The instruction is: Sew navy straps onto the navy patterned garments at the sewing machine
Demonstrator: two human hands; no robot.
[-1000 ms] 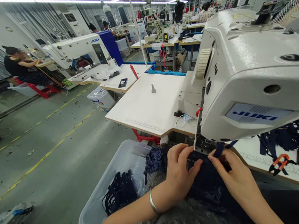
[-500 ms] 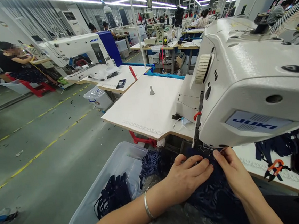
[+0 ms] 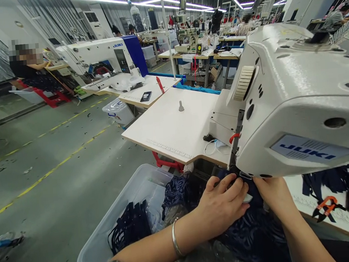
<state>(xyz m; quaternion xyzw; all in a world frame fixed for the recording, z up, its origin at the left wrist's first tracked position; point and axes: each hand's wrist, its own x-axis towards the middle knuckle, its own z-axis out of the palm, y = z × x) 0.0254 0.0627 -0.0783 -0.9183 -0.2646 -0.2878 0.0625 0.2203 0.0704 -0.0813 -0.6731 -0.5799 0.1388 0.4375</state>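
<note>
Navy lace fabric [image 3: 247,230] lies in my lap and runs up beneath the head of a white sewing machine [image 3: 301,107]. My left hand [image 3: 223,202], a silver bangle at its wrist, is bent over the fabric just left of the needle area, gripping it with curled fingers. A small pale rounded piece [image 3: 247,198] shows beside those fingertips; I cannot tell what it is. At the fabric's right side, close under the machine head, my right hand [image 3: 273,193] pinches the cloth. Its fingertips are mostly hidden.
A clear plastic bin [image 3: 109,222] with navy straps [image 3: 132,226] stands at left. Orange-handled snips [image 3: 327,206] lie on the table at right, near more navy straps [image 3: 331,182]. A grey metal piece [image 3: 181,106] rests on the white tabletop [image 3: 168,127]. A seated person [image 3: 31,70] works far left.
The view has shifted slightly. My left fingers have curled more, and the pale piece now shows beside them. My right hand has turned, its fingers further under the machine head.
</note>
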